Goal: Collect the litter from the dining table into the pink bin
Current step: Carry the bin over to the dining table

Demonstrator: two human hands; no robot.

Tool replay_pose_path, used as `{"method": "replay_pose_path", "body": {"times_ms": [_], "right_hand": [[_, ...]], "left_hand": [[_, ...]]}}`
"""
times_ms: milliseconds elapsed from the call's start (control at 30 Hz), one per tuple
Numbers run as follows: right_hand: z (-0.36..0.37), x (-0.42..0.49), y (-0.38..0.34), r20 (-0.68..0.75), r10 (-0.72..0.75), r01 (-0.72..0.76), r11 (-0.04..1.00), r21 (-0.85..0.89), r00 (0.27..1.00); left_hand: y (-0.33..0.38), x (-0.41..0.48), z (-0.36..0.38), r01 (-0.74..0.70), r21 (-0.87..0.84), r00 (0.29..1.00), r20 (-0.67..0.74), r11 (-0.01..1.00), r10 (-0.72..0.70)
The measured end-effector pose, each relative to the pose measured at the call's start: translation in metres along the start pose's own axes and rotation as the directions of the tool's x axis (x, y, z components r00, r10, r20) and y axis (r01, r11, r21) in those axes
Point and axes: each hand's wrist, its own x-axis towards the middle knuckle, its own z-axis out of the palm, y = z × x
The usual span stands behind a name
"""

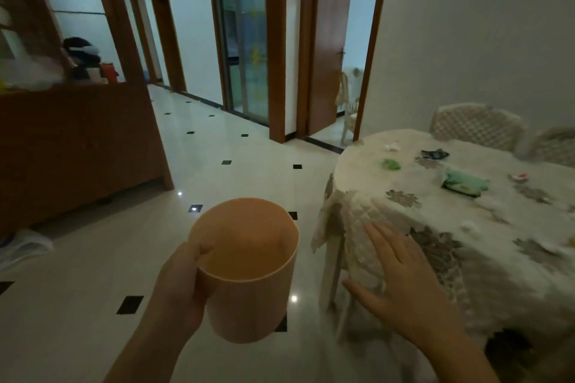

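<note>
Beside the near corner of the round-ended dining table, draped in a cream quilted cloth with brown flower patches, the person holds the round, smooth-walled pink plastic bin out over the tiled floor, just clear of the table's edge. The left hand grips the bin at its near rim, thumb hooked inside and fingers round the outer wall; the bin looks empty. The right hand is flat and spread wide, holding nothing, over the cloth hanging at the corner. Whether it touches the cloth cannot be told.

The litter lies well apart from that hand, farther along the tabletop. It includes a crumpled green scrap, a small white paper wad beyond it, a dark crinkled wrapper, a pale green soft packet, a small red-and-white scrap and blurred white tufts.

The step in hand appears to be bringing bin and free hand to the litter. It would go best with the bin's mouth just below the table edge, near the green scrap, so that pieces can be pinched up or swept straight in. A hard sweep could drag the loose cloth, so light lifts suit better. The tufts look light and might scatter.
</note>
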Motion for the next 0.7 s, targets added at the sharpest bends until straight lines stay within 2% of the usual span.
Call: {"method": "replay_pose_path", "body": {"times_ms": [167,367,700], "right_hand": [[0.052,0.101,0.029,-0.037,0.107,-0.109,0.991,-0.078,0.994],[0.096,0.228,0.066,-0.086,0.233,-0.237,0.970,-0.050,0.969],[0.156,0.385,0.147,-0.117,0.378,-0.390,0.916,-0.096,0.918]], "left_hand": [[0.011,0.134,0.031,0.035,0.009,0.998,0.061,0.999,-0.036],[0.038,0.297,0.083,0.034,0.035,0.987,0.159,0.999,-0.039],[0.022,0.502,0.177,0.087,0.057,0.963,0.251,0.995,-0.099]]}}
